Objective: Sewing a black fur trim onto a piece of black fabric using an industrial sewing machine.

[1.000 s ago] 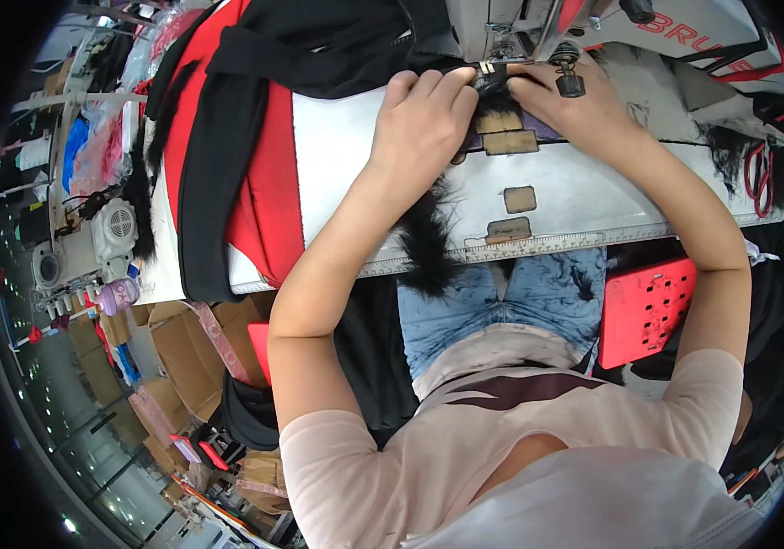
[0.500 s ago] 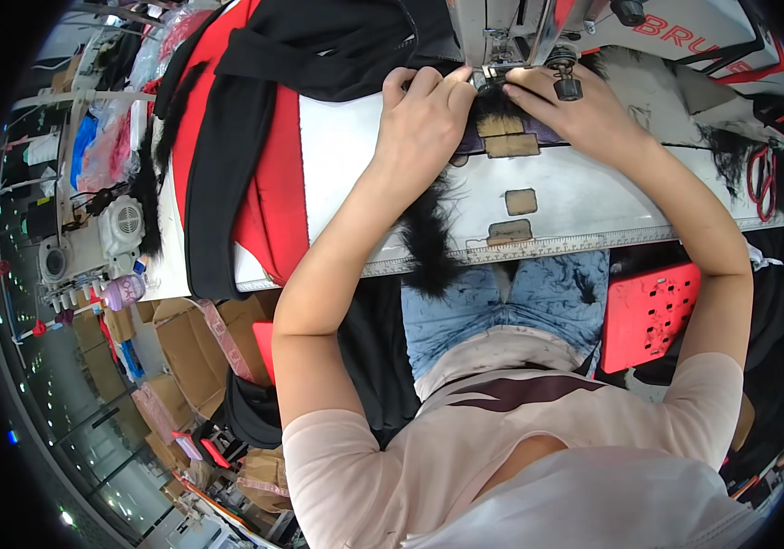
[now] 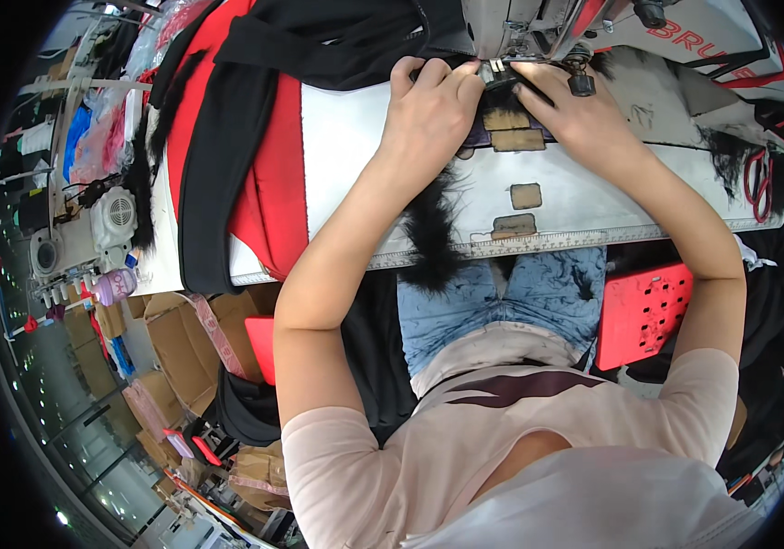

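At a sewing machine (image 3: 538, 32), both my hands work close to the presser foot (image 3: 499, 66). My left hand (image 3: 430, 112) is on the left of the foot, fingers curled and closed on a black fur strip (image 3: 432, 233). That strip runs out from under the hand and hangs over the table's front edge. On the other side, my right hand (image 3: 584, 114) reaches in with thumb and forefinger pinching dark furry material beside the foot. The fingertips and the seam are partly hidden. Black fabric (image 3: 337, 41) lies bunched beyond my left hand.
Red fabric (image 3: 273, 174) with a black band covers the table's left side. A ruler strip (image 3: 557, 240) edges the white tabletop (image 3: 612, 192). Red-handled scissors (image 3: 758, 186) lie at the right. Cardboard boxes (image 3: 186, 352) stand lower left; a red perforated panel (image 3: 645, 316) is beside my lap.
The whole view has shifted slightly. My right forefinger and thumb are a little farther apart beside the foot. My left hand keeps almost the same curled pose.
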{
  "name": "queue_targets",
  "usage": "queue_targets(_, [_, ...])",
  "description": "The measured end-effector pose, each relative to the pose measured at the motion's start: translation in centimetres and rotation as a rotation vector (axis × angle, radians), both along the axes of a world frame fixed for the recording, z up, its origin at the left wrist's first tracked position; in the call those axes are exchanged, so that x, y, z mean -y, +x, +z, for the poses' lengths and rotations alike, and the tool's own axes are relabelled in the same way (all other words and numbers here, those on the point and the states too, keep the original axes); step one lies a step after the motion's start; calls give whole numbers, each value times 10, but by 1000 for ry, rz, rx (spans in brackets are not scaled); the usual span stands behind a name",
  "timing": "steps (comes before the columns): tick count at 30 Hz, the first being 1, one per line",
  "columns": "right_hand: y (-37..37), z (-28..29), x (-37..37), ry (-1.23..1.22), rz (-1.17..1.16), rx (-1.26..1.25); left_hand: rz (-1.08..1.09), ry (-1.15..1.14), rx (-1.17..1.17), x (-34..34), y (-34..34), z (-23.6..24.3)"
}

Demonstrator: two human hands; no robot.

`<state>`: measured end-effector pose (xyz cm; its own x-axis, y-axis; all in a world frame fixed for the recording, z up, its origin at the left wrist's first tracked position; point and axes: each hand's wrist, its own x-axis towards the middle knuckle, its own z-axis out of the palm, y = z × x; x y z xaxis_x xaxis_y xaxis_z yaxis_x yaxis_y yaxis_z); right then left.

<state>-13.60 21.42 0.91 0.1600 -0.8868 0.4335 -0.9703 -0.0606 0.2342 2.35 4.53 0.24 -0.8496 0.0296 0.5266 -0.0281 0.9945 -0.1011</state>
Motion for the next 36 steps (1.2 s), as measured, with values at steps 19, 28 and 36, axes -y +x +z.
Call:
queue_targets(19, [-16,-14,20,-218,-200,272,-58,-37,-157,15,-32,-12])
queue_targets(28, [-18,-17,20,-113,-321,402,-72,-23,-152,19,-31,-11])
queue_targets(36, [-22,-20,17,-92,-286,435,-30,72,-162,13,-31,-9])
